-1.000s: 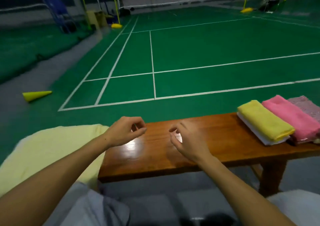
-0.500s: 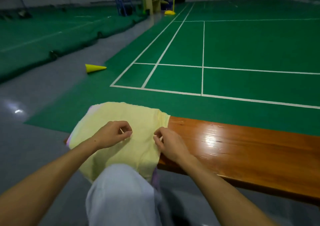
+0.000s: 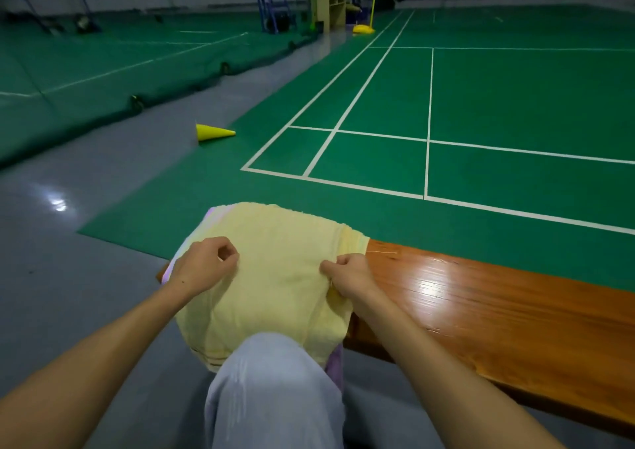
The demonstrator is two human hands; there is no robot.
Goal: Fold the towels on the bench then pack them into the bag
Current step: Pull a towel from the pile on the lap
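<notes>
**Both hands on the yellow towel at the bench end**

The left hand [image 3: 206, 264] hovers over the pale yellow towel [image 3: 275, 277] with fingers curled, thumb and forefinger close together; whether it actually pinches cloth I cannot tell. The right hand [image 3: 348, 275] is curled and pinches a ridge of the towel near its right edge, puckering the fabric. Both forearms reach forward from the lower corners. The towel lies draped over the left end of the wooden bench [image 3: 481, 304], hanging down toward a knee [image 3: 271, 373] in grey trousers.

Half a second ago the hands sat in much the same places, the right one now gathering more cloth; the view has swung further left than a second ago, when folded towels lay at the bench's right.

A purple-pink cloth [image 3: 336, 362] peeks out beneath the yellow one, mostly hidden. A yellow cone [image 3: 213, 132] lies on the floor beyond.
</notes>
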